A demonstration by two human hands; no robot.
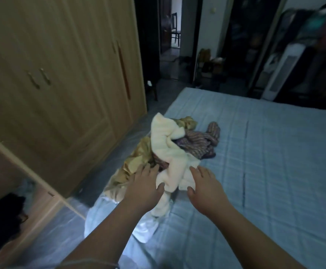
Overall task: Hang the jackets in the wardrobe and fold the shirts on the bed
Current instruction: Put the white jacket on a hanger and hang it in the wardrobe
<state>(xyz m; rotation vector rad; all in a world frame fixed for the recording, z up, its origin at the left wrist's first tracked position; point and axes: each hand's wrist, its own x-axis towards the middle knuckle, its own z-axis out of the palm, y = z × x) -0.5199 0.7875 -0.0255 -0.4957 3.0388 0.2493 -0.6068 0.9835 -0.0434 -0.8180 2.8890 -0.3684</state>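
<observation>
A heap of clothes lies at the left edge of the blue bed [265, 162]. On top is a cream fleece garment [166, 148], with a striped purple knit [199, 142] beside it, a tan shiny garment [137, 162] under it and a white garment [109, 214] nearest me. My left hand [142, 187] hovers open over the tan and cream cloth. My right hand [204, 187] is open at the cream garment's near edge. Neither hand grips anything. The wooden wardrobe [61, 84] stands to the left, one door [22, 167] swung open near me.
A narrow strip of tiled floor [123, 140] runs between bed and wardrobe. Dark clothing [1, 216] shows inside the open wardrobe section. A doorway [170, 35] lies ahead, with a white fan heater [280, 70] and dark furniture at the right.
</observation>
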